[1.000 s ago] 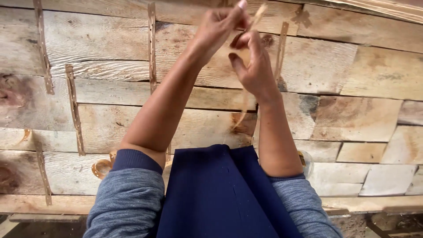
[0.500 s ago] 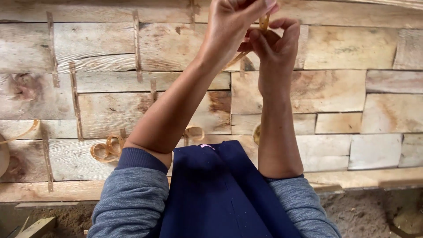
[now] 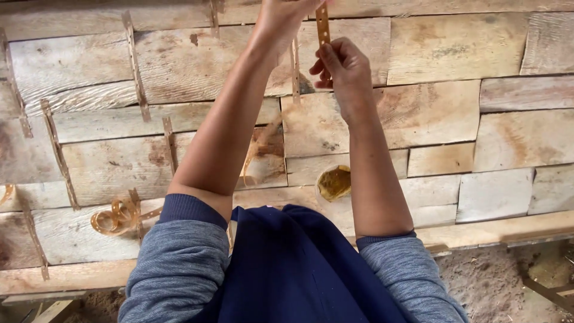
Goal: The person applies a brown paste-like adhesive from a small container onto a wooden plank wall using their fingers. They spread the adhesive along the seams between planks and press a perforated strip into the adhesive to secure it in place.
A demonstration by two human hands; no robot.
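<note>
A loose curl of strip point(image 3: 116, 216) lies on the plank table point(image 3: 454, 48) at the left, with flat strips point(image 3: 135, 66) laid across the boards. The left hand point(image 3: 281, 15) is raised at the top edge, partly cut off; its fingers seem to pinch the upper end of a thin tan strip point(image 3: 323, 24). The right hand point(image 3: 342, 69), just below, closes its fingertips on the same strip. A small bowl point(image 3: 333, 182) sits between the forearms.
</note>
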